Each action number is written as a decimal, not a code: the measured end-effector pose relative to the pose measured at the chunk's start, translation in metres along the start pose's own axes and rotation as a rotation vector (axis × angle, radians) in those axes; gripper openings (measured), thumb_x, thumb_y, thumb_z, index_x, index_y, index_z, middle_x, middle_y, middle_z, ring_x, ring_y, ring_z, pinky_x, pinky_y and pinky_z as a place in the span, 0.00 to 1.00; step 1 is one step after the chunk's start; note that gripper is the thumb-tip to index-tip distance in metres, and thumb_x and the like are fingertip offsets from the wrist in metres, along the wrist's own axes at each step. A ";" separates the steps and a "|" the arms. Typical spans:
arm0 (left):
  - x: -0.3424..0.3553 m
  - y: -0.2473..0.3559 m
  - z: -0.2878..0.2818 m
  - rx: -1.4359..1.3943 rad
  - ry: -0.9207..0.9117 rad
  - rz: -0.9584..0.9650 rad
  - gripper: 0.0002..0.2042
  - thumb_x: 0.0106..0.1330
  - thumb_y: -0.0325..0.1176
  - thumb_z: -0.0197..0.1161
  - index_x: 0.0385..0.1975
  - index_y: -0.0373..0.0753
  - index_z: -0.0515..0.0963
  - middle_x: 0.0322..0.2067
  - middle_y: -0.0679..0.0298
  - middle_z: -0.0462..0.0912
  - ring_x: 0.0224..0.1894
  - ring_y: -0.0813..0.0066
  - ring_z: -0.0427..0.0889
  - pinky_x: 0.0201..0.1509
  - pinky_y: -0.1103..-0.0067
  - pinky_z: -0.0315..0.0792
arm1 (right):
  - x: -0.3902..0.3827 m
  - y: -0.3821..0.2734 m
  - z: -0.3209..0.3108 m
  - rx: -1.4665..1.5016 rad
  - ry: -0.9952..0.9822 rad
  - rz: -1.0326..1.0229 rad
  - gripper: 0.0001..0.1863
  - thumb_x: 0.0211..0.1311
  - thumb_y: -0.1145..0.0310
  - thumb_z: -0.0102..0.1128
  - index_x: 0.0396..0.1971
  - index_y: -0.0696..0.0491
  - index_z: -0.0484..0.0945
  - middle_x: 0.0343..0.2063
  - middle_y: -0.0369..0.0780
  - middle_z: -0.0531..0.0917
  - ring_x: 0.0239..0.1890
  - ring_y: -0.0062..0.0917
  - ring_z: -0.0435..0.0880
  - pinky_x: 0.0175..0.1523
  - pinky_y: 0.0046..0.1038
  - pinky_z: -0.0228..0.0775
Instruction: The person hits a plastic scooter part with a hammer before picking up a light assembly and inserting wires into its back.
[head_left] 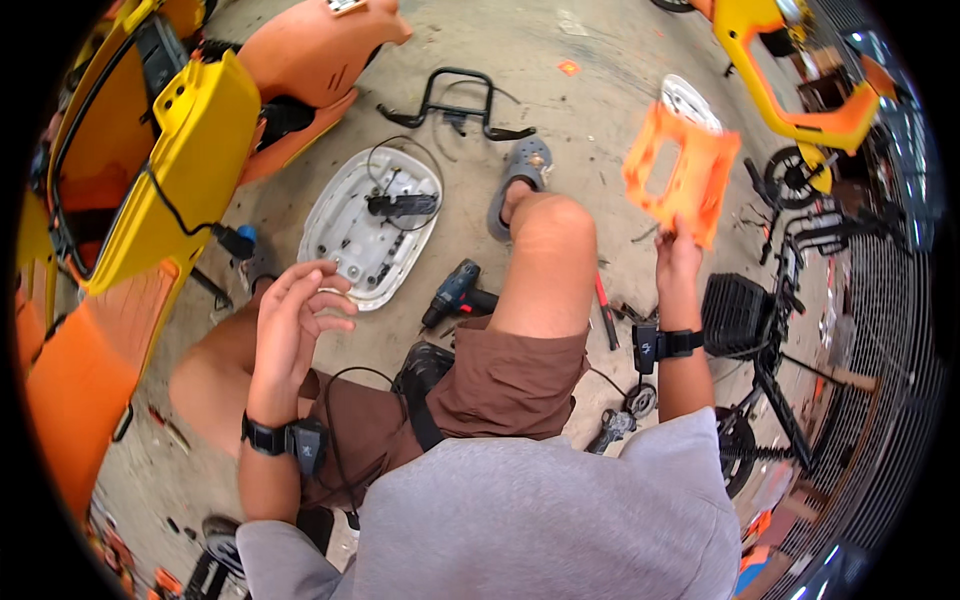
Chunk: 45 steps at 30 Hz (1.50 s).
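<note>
My right hand point(680, 250) is closed on the lower edge of an orange plastic panel point(707, 185) with a cut-out in it, held up to the right of my knee. My left hand point(298, 310) is raised with its fingers apart and holds nothing. Beyond it on the floor lies a white plastic tray-like shell point(330, 220) with small hardware and a dark part point(402, 205) in it. Between my legs rests a cordless drill point(456, 294). A red-handled tool point(606, 312) lies beside my right thigh.
Yellow and orange body panels point(205, 165) stand close on my left. Ahead lies a black tubular frame point(457, 100). A bare vehicle frame with a black box point(738, 315) stands at right. A grinder-like power tool point(612, 428) sits by my right hip; another white shell point(690, 100) lies farther off.
</note>
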<state>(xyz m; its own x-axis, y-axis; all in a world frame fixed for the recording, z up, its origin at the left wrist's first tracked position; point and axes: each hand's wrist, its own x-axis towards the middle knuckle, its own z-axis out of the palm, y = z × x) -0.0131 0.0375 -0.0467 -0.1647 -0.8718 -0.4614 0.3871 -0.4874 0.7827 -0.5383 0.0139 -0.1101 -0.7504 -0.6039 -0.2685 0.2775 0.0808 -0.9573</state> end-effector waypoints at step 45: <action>0.012 0.077 -0.025 -0.378 0.036 0.139 0.09 0.69 0.34 0.57 0.39 0.35 0.76 0.26 0.65 0.77 0.28 0.76 0.75 0.28 0.78 0.69 | -0.162 0.294 0.268 -0.368 -0.289 0.808 0.09 0.61 0.70 0.55 0.40 0.57 0.75 0.26 0.40 0.79 0.25 0.28 0.81 0.26 0.30 0.73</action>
<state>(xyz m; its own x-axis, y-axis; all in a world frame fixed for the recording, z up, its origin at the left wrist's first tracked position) 0.0372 -0.0096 -0.0022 -0.0585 -0.9225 -0.3816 0.7106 -0.3070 0.6331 -0.1740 -0.0769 -0.3195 -0.2206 -0.4245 -0.8781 0.4059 0.7787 -0.4784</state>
